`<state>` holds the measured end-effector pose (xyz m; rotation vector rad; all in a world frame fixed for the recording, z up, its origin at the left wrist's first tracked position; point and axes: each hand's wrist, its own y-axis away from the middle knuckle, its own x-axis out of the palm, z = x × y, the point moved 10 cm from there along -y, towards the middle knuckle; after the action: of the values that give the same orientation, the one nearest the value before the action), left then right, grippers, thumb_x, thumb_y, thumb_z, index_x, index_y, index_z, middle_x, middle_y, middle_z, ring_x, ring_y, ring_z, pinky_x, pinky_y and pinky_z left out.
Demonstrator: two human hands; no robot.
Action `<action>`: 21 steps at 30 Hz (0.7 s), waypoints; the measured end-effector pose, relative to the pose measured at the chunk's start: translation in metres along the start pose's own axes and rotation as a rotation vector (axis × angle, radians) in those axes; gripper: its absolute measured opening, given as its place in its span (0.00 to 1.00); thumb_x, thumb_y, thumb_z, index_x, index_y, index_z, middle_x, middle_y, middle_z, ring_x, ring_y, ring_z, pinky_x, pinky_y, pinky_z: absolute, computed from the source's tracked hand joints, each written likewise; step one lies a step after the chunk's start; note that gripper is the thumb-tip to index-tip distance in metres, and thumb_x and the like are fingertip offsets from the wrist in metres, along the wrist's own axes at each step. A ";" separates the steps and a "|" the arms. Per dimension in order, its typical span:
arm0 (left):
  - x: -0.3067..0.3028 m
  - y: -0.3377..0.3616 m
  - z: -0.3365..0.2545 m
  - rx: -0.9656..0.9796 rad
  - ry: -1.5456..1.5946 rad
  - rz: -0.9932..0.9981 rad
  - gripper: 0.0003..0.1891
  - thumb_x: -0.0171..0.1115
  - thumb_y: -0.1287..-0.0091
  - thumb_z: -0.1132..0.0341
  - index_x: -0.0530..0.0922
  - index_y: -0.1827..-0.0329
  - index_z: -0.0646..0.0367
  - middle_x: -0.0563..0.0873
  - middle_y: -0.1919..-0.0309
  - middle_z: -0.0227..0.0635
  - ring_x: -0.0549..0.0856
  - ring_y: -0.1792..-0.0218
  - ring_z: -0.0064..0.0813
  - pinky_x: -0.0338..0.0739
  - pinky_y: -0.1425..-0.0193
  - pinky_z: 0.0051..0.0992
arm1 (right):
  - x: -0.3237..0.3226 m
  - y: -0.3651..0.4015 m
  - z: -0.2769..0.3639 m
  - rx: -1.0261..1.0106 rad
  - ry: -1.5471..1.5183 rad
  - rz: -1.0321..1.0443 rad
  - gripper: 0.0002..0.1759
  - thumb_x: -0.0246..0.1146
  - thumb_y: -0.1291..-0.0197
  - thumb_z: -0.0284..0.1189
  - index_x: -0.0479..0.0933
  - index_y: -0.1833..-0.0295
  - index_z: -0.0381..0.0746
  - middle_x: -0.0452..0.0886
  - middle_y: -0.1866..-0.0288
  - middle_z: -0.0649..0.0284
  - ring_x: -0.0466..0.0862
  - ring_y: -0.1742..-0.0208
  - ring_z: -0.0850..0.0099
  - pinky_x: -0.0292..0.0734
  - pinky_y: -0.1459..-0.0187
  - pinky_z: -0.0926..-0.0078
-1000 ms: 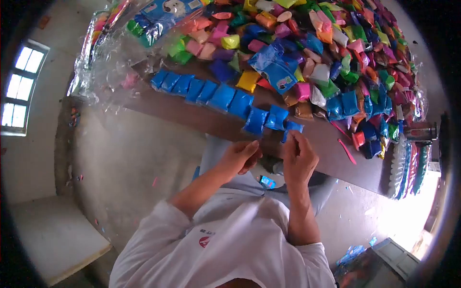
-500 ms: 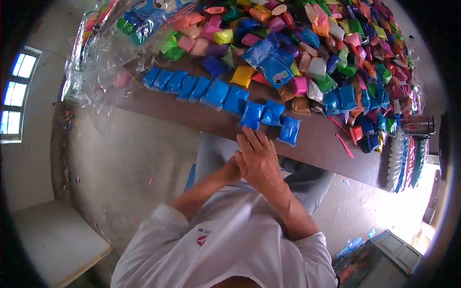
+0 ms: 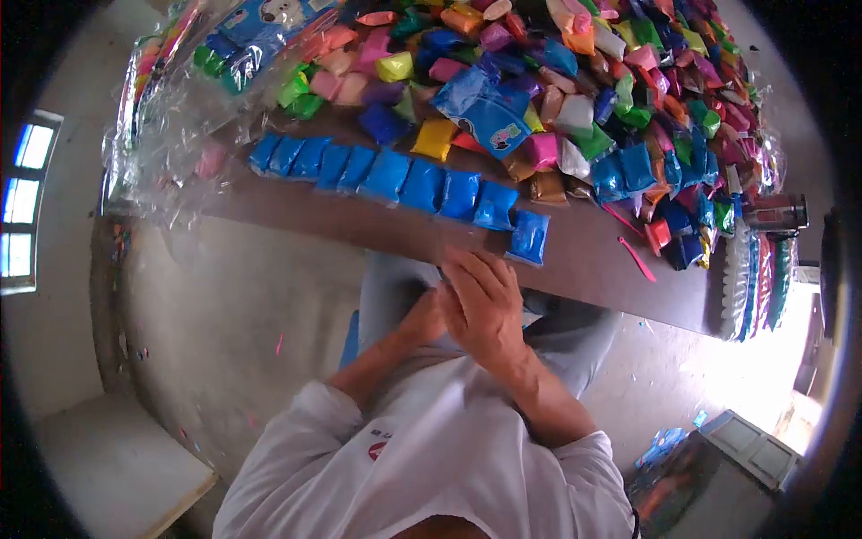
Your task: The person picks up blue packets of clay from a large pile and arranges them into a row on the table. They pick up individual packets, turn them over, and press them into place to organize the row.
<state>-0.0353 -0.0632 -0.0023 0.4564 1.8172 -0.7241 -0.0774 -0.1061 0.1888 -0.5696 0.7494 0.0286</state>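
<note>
A row of small blue packets lies on the brown table, slanting from the left down to the last blue packet at the right. Just below that row, at the table's near edge, my right hand is palm down with its fingers stretched out and holds nothing that I can see. Close against it on the left is my left hand, its fingers mostly hidden behind the right hand. A gap separates the right fingertips from the packets.
A big heap of many-coloured packets covers the far side, with a printed blue pouch on it. Crumpled clear plastic lies at the left. A pink plastic tool and a dark jar are at the right.
The blue packet that my right fingers were touching now sits in line beside its neighbours. My right hand has drawn back from it. The whole view has shifted slightly.
</note>
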 end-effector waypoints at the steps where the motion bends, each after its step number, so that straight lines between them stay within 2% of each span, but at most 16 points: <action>1: -0.010 -0.005 0.014 -0.174 0.545 0.005 0.11 0.51 0.36 0.69 0.73 0.54 0.63 0.79 0.63 0.46 0.77 0.61 0.38 0.72 0.55 0.34 | -0.009 0.005 0.000 0.006 -0.010 -0.051 0.14 0.64 0.55 0.23 0.77 0.59 0.34 0.78 0.56 0.56 0.76 0.52 0.57 0.70 0.51 0.62; 2: -0.005 -0.005 0.023 -0.351 1.089 0.012 0.08 0.52 0.36 0.69 0.75 0.60 0.63 0.80 0.70 0.44 0.78 0.68 0.34 0.73 0.61 0.32 | -0.013 0.011 -0.001 0.012 -0.005 -0.050 0.14 0.64 0.55 0.23 0.77 0.59 0.34 0.78 0.56 0.56 0.76 0.52 0.57 0.70 0.51 0.62; 3: -0.003 -0.006 0.022 -0.349 1.095 0.017 0.08 0.52 0.36 0.69 0.75 0.60 0.63 0.80 0.70 0.44 0.78 0.68 0.34 0.73 0.61 0.32 | -0.021 0.016 -0.004 0.031 0.040 -0.071 0.13 0.64 0.56 0.22 0.77 0.60 0.34 0.78 0.56 0.57 0.76 0.53 0.58 0.70 0.51 0.62; 5: 0.020 0.002 0.032 -0.582 1.079 0.153 0.10 0.53 0.36 0.65 0.75 0.68 0.64 0.77 0.80 0.41 0.74 0.77 0.28 0.71 0.70 0.28 | -0.031 0.024 -0.015 0.049 0.086 -0.089 0.12 0.64 0.56 0.21 0.77 0.61 0.34 0.79 0.57 0.57 0.77 0.54 0.59 0.70 0.51 0.63; 6: 0.015 0.000 0.032 -0.583 1.079 0.153 0.10 0.53 0.36 0.65 0.75 0.68 0.64 0.77 0.80 0.41 0.74 0.77 0.28 0.71 0.70 0.28 | -0.036 0.029 -0.026 0.093 0.161 -0.116 0.13 0.65 0.56 0.23 0.77 0.60 0.37 0.78 0.55 0.58 0.76 0.53 0.59 0.69 0.52 0.63; 8: 0.016 0.002 0.030 -0.667 1.051 0.332 0.15 0.51 0.35 0.57 0.76 0.66 0.62 0.79 0.78 0.33 0.76 0.75 0.22 0.72 0.67 0.27 | -0.046 0.033 -0.041 0.132 0.230 -0.143 0.14 0.66 0.56 0.25 0.77 0.59 0.39 0.77 0.53 0.58 0.75 0.52 0.59 0.68 0.52 0.64; 10: 0.015 0.001 0.032 -0.684 1.006 0.309 0.15 0.51 0.35 0.57 0.76 0.68 0.62 0.77 0.80 0.33 0.76 0.76 0.22 0.71 0.69 0.26 | -0.058 0.033 -0.062 0.251 0.391 -0.184 0.15 0.66 0.55 0.26 0.77 0.59 0.38 0.76 0.52 0.57 0.75 0.52 0.58 0.68 0.51 0.63; 12: 0.018 0.003 0.033 -0.708 0.960 0.286 0.16 0.50 0.35 0.57 0.75 0.70 0.62 0.76 0.82 0.32 0.75 0.77 0.22 0.70 0.71 0.26 | -0.058 0.027 -0.071 0.265 0.347 -0.151 0.16 0.67 0.54 0.28 0.76 0.57 0.38 0.76 0.52 0.56 0.75 0.52 0.57 0.67 0.50 0.62; 14: 0.027 0.004 0.033 -0.690 1.000 0.291 0.17 0.50 0.36 0.57 0.74 0.74 0.62 0.75 0.84 0.33 0.75 0.78 0.24 0.69 0.72 0.28 | -0.054 0.021 -0.075 0.289 0.398 -0.116 0.18 0.67 0.54 0.28 0.76 0.54 0.38 0.76 0.51 0.56 0.74 0.51 0.56 0.67 0.49 0.62; 18: 0.016 -0.001 0.036 -0.628 0.896 0.226 0.16 0.50 0.37 0.58 0.73 0.75 0.63 0.75 0.83 0.37 0.76 0.78 0.27 0.69 0.72 0.32 | -0.046 0.016 -0.082 0.321 0.351 -0.098 0.20 0.67 0.54 0.29 0.75 0.52 0.40 0.76 0.49 0.58 0.74 0.50 0.57 0.68 0.48 0.61; 20: 0.016 0.002 0.034 -0.713 0.986 0.343 0.15 0.51 0.36 0.59 0.75 0.68 0.65 0.79 0.78 0.45 0.80 0.75 0.36 0.71 0.68 0.33 | -0.044 0.015 -0.083 0.313 0.351 -0.100 0.20 0.67 0.53 0.28 0.75 0.52 0.39 0.76 0.49 0.58 0.74 0.49 0.57 0.68 0.47 0.61; 21: 0.016 0.003 0.035 -0.720 0.982 0.338 0.15 0.51 0.36 0.59 0.75 0.68 0.65 0.79 0.78 0.45 0.80 0.75 0.36 0.71 0.68 0.33 | -0.044 0.016 -0.084 0.314 0.361 -0.104 0.19 0.66 0.53 0.28 0.75 0.52 0.39 0.76 0.48 0.58 0.74 0.48 0.57 0.67 0.47 0.62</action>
<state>-0.0144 -0.0854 -0.0266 0.6558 2.6188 0.5165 -0.1671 -0.1274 0.1603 -0.3145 1.0507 -0.2909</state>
